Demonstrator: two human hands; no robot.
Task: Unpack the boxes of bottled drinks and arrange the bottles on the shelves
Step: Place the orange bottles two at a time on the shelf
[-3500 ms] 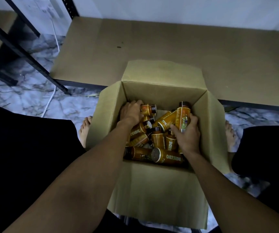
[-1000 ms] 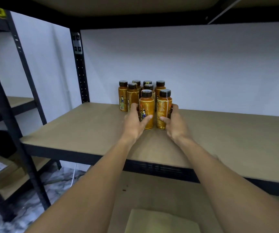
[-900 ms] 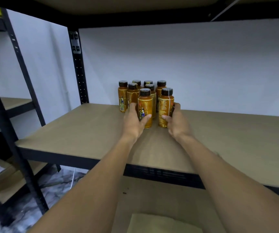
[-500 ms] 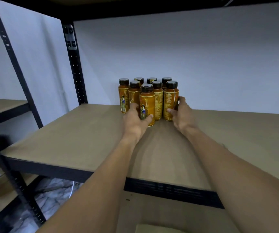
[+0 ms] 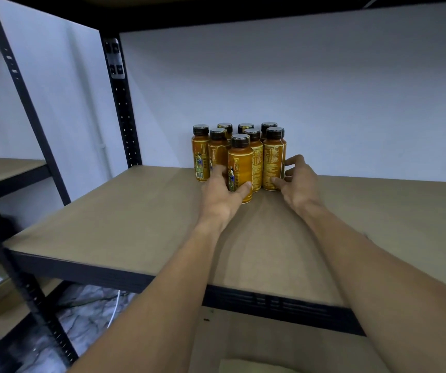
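Since a second ago both new bottles have slid back against the cluster at the rear of the shelf. The left hand curls its fingers round the front bottle; the right hand pinches the end bottle. All upright, caps up; open board left, right and in front.

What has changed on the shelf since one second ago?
The left hand slid the front orange dark-capped bottle back towards the white wall; the right hand slid the right bottle further back, into the second row. Both hands keep their grip. The six bottles behind and the brown shelf board stayed.
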